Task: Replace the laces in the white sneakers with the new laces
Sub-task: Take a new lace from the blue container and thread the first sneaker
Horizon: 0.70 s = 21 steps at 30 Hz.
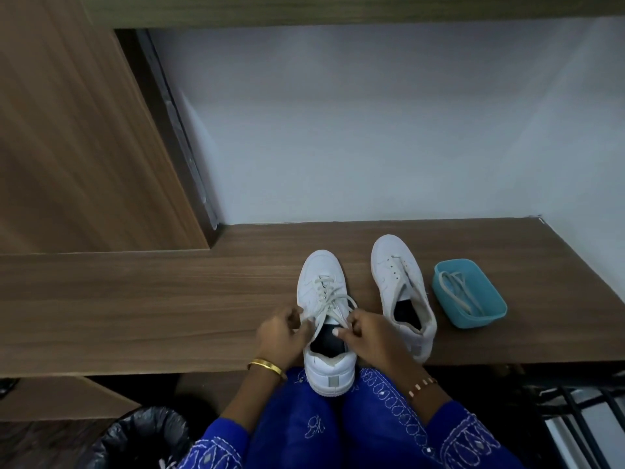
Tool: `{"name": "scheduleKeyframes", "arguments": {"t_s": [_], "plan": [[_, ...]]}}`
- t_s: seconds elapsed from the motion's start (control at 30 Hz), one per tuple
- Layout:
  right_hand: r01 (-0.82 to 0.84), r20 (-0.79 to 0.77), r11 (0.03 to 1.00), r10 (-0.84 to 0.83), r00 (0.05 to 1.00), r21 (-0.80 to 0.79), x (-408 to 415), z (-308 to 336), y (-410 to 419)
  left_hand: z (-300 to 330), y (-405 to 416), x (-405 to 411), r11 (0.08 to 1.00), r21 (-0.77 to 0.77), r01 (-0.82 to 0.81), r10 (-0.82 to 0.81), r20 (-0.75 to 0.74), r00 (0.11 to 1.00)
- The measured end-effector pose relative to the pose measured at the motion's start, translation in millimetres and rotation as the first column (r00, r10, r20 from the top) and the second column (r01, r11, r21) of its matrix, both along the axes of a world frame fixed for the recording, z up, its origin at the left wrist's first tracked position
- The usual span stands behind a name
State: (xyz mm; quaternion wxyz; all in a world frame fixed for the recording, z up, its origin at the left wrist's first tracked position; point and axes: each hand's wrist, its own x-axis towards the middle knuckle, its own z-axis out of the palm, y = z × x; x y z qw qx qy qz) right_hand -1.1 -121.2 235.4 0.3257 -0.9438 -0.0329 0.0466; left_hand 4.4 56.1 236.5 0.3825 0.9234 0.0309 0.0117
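From the head camera, a white low-top leather sneaker with cream laces (pixel 324 299) lies lengthwise on the brown wood-grain desk (pixel 142 299), toe pointing away toward the pale wall (pixel 372 130), heel hanging over the desk's near edge above the person's blue embroidered lap (pixel 324 431). Its cream lace (pixel 329 301) is crossed up the eyelets, and each loose end runs to a hand. The left hand (pixel 282 333) has its fingers curled round the lace end on the shoe's left side; the right hand (pixel 363 331) pinches the other end at the tongue opening. A second white sneaker, mostly unlaced (pixel 402 292), lies just to the right, toe also away and angled slightly left, its heel near the desk's front edge. Beside it, apart, a teal rectangular plastic tub (pixel 470 294) holds a coiled cream lace (pixel 460 292). The desk stretches bare to the left; a wooden panel (pixel 67 130) rises at the far left. A black-lined bin (pixel 145 438) sits below on the left.
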Motion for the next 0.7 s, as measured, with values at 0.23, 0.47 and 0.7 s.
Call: {"name": "scheduleKeyframes", "arguments": {"t_s": [0.23, 0.47, 0.7], "plan": [[0.121, -0.014, 0.992, -0.12, 0.993, 0.047, -2.1, -8.8, 10.5, -17.4, -13.9, -10.7, 0.996, -0.091, -0.008, 0.011, 0.036, 0.999], [0.089, -0.052, 0.988, -0.083, 0.995, 0.125, 25.9, -7.1, 43.4, -14.1, 11.9, 16.1, 0.989, -0.068, -0.129, 0.131, 0.027, 0.991], [0.017, -0.025, 0.994, -0.014, 1.0, 0.106, 62.3, 0.0, 98.4, -2.9, 61.4, 48.6, 0.969, -0.005, -0.246, 0.245, -0.063, 0.967]]}}
